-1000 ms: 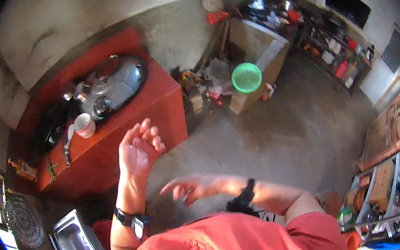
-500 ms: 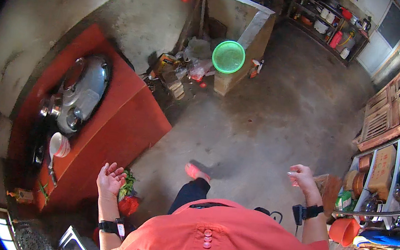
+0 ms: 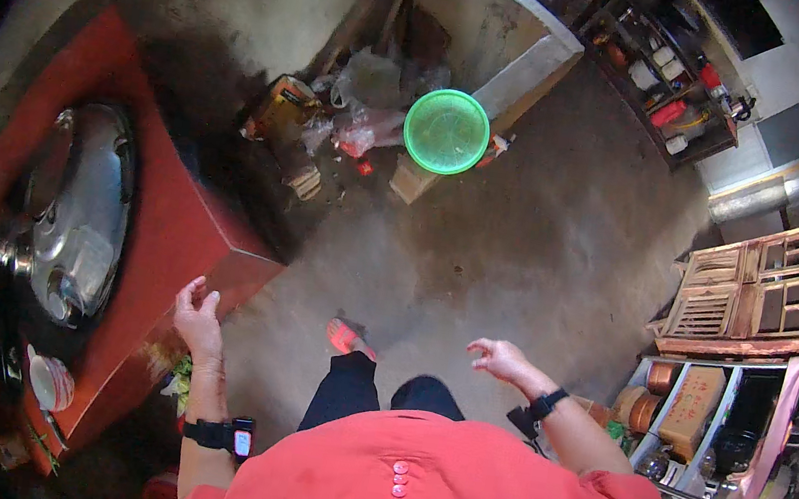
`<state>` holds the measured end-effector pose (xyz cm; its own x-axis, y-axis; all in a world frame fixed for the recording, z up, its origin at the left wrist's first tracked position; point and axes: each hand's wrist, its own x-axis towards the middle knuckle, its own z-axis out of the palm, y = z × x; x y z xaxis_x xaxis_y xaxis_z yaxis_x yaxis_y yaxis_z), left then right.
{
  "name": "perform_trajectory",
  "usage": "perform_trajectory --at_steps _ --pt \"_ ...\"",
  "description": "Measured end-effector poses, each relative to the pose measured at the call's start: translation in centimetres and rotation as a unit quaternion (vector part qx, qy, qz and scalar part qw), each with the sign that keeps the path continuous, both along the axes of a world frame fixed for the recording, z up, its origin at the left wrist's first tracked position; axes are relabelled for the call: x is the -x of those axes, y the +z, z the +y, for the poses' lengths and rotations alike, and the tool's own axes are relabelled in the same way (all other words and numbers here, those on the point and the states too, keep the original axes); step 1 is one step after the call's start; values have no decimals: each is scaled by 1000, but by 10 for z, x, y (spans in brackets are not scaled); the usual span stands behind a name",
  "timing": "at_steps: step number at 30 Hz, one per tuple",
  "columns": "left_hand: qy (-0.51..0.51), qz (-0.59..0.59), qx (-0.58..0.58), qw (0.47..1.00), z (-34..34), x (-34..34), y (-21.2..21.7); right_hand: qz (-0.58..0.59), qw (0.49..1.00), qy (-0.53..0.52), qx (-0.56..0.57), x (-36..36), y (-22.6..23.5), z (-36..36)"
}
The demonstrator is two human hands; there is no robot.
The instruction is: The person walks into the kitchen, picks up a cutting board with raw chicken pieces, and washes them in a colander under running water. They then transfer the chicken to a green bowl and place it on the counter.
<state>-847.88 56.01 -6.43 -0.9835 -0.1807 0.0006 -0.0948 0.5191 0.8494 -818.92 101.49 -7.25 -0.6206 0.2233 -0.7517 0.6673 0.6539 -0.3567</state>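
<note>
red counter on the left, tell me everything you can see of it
The red counter is a long block with a flat, smooth-looking top, a corner pointing toward the floor and a front face with worn-looking patches; its material cannot be told for sure. It stands along the wall at the picture's left. A large shiny metal tray rests on top, and a red-and-white bowl stands near the front edge. The left hand overlaps that edge in view; whether they touch is unclear.
</note>
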Motion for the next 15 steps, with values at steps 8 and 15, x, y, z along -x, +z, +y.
perform_trajectory --at_steps 8,15 --pt "-77 -49 249 964 12 26 0 -24 968 155 -197 96 -77 130" --pt "-37 -129 252 958 42 19 5 73 924 265 -267 259 -132 243"
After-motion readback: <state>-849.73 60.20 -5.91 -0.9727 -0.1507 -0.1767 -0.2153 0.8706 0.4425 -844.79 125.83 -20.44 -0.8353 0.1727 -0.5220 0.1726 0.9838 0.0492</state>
